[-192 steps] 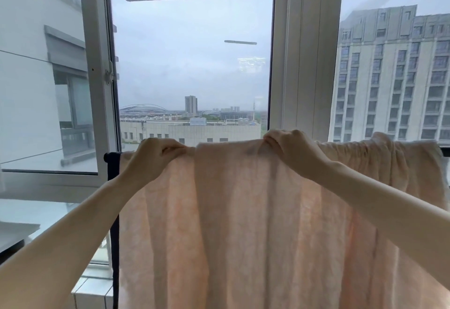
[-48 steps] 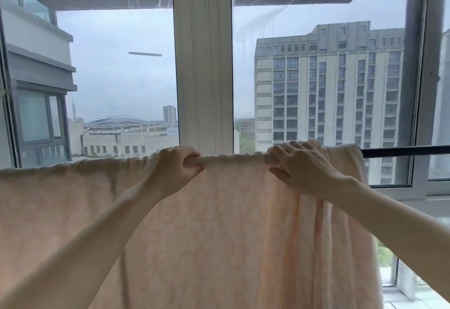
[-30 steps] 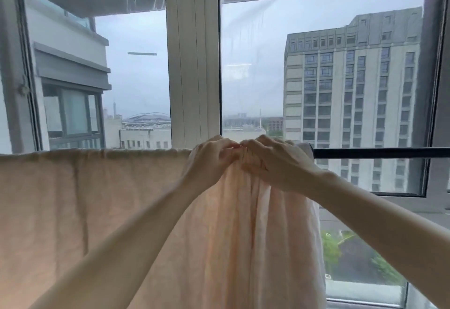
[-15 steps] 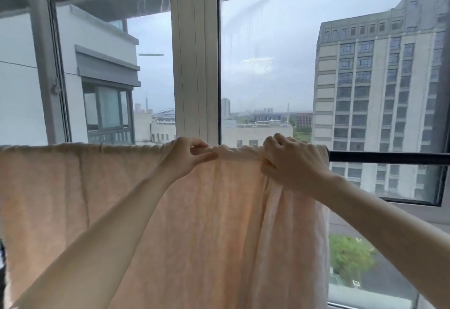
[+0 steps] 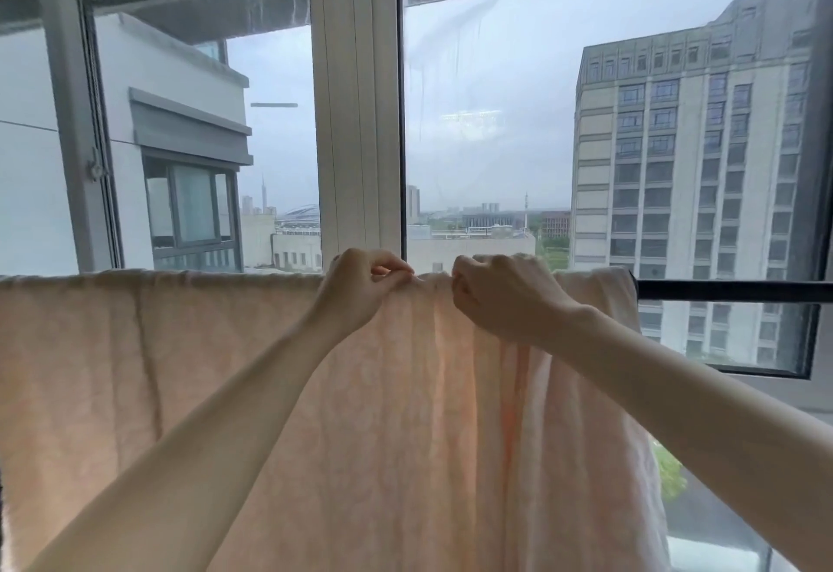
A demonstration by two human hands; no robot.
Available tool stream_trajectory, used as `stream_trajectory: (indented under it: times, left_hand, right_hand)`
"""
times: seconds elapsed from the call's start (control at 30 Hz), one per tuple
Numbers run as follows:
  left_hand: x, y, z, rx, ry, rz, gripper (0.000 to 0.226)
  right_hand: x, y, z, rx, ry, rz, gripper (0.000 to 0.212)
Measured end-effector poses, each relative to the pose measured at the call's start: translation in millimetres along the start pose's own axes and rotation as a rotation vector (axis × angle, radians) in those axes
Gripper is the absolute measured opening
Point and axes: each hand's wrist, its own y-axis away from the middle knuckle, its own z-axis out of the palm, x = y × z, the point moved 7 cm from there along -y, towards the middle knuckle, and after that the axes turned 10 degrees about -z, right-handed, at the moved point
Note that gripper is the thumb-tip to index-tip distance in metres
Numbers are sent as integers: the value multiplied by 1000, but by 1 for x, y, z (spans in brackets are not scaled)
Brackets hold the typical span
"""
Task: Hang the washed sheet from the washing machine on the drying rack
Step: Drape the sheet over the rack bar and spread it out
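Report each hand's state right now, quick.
Left hand: closed, pinching the top edge of the sheet at the rack bar.
Right hand: closed, gripping the sheet's top edge beside it.

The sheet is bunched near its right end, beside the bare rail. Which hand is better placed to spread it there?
Probably the right hand: it grips the sheet nearest the folds and the bare rail. The left hand can anchor.

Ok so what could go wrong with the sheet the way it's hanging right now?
The sheet is bunched into folds under the right hand, so that part may dry slowly. Both hands, left hand included, pinch the top edge; a hard tug might drag it along the black bar or off it.
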Motion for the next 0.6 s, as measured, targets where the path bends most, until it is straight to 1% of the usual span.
stream_trajectory:
  times: [0.07, 0.17, 0.27, 0.33, 0.43, 0.5, 0.6]
  left_hand:
    - [-9, 1, -6, 31, -35, -20, 6]
    - [-20, 1, -15, 72, -74, -35, 5]
    - [-24, -1, -17, 73, -108, -33, 6]
    - [-23, -1, -16, 87, -113, -37, 8]
    - [-7, 2, -8, 134, -120, -5, 10]
    - [9, 6, 5, 92, -85, 37, 2]
    - [30, 12, 28, -32, -119, 124, 27]
  right_hand:
    - [13, 14, -1, 2, 20, -18, 32]
    - [36, 41, -9, 41, 138, -31, 37]
    - [62, 68, -20, 21, 192, 43, 41]
    - [74, 78, -30, 29, 195, 122, 40]
    - [72, 72, -37, 31, 159, 190, 35]
    - [56, 60, -35, 35, 122, 164, 36]
    - [27, 42, -24, 19, 88, 41, 31]
